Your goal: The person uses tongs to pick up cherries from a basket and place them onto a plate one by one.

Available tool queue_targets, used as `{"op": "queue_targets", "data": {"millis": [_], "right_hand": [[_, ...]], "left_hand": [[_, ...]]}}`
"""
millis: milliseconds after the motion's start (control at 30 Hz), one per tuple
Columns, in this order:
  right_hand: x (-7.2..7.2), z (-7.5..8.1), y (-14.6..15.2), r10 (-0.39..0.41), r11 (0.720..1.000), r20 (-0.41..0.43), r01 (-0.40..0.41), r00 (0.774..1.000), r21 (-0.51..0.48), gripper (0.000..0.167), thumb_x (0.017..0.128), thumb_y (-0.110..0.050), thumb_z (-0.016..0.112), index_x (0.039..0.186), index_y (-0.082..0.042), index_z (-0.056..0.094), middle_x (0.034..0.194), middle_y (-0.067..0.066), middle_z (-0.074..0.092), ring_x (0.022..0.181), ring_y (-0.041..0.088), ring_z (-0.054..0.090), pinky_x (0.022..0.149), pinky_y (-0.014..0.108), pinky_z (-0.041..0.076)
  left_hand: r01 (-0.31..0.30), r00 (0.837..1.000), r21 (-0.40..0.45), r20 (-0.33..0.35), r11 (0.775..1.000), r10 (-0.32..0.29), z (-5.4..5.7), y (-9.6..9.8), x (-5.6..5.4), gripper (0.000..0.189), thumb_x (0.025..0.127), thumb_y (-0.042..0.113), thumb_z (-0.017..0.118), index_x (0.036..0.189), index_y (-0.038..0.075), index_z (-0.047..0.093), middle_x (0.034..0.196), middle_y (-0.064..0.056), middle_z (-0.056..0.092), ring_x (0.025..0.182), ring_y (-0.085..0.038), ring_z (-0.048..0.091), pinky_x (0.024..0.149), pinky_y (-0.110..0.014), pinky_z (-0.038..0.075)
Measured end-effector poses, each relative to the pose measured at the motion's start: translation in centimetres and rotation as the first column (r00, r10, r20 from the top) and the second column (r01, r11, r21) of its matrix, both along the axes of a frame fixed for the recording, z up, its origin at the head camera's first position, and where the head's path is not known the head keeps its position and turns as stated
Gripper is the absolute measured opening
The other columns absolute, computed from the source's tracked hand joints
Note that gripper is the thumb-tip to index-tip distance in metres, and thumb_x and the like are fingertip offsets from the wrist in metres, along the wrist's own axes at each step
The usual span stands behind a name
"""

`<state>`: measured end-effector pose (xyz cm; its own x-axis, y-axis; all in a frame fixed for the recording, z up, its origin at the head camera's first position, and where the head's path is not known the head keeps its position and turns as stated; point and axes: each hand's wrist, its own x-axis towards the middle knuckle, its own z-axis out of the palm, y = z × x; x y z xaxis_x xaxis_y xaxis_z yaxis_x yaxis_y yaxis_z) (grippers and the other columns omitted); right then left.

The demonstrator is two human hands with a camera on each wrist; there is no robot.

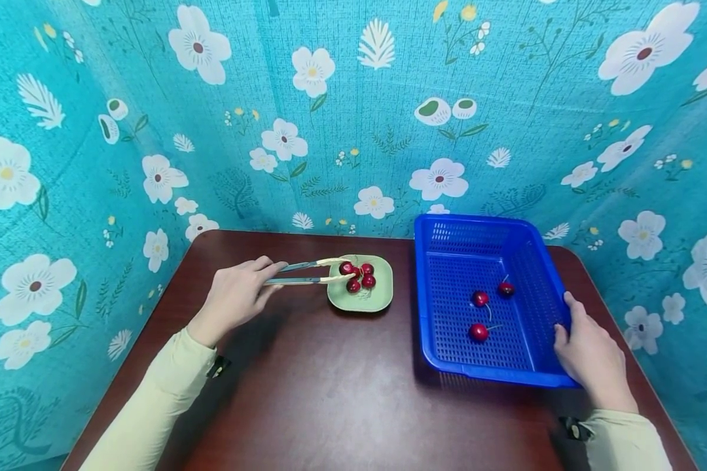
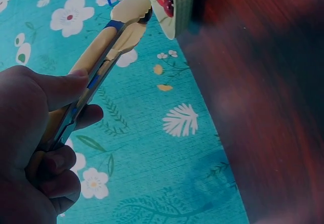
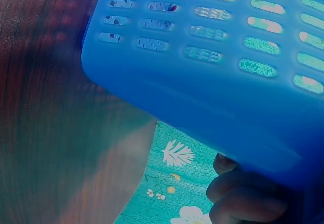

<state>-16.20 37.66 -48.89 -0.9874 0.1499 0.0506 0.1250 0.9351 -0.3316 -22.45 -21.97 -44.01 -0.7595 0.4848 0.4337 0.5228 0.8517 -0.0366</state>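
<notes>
The left hand (image 1: 234, 296) grips slim blue-and-cream tongs (image 1: 300, 280), fingers curled round them, the slightly parted tips over glossy red cherries (image 1: 353, 286) on a pale green, rounded-square plate (image 1: 362, 303); whether they pinch one, I can't tell. The right hand (image 1: 594, 350) clasps the right side of a perforated blue plastic basket (image 1: 495, 373), where three more cherries (image 1: 478, 332) lie.

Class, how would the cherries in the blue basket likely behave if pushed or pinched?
The cherries would probably roll if pushed: they are round and lie apart in the blue basket. Their stems may interrupt that roll. Being glossy, they might slip from a pinch.
</notes>
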Motion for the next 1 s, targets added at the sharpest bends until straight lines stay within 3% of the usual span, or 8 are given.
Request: {"op": "queue_targets", "data": {"millis": [433, 1000], "right_hand": [[-0.11, -0.07, 0.06, -0.004, 1.0, 0.005, 0.004, 1.0, 0.008, 0.075, 0.101, -0.01, 0.055, 0.164, -0.001, 0.015, 0.14, 0.045, 0.045, 0.113, 0.068, 0.051, 0.078, 0.075, 0.044], [-0.15, 0.09, -0.11, -0.01, 1.0, 0.013, 0.01, 1.0, 0.007, 0.076, 0.1, -0.01, 0.055, 0.164, 0.0, 0.014, 0.141, 0.045, 0.043, 0.115, 0.068, 0.049, 0.08, 0.076, 0.043]], "left_hand": [[-0.004, 1.0, -0.012, 0.007, 1.0, 0.004, -0.9, -0.22, -0.27, 0.039, 0.086, 0.024, 0.084, 0.123, 0.017, 0.075, 0.096, -0.001, 0.071, 0.071, -0.018, 0.066, 0.05, -0.035, 0.05], [-0.005, 1.0, -0.031, 0.011, 1.0, 0.005, -0.63, 0.16, -0.54, 0.039, 0.084, 0.024, 0.085, 0.121, 0.016, 0.075, 0.095, -0.002, 0.07, 0.068, -0.018, 0.065, 0.049, -0.035, 0.049]]}}
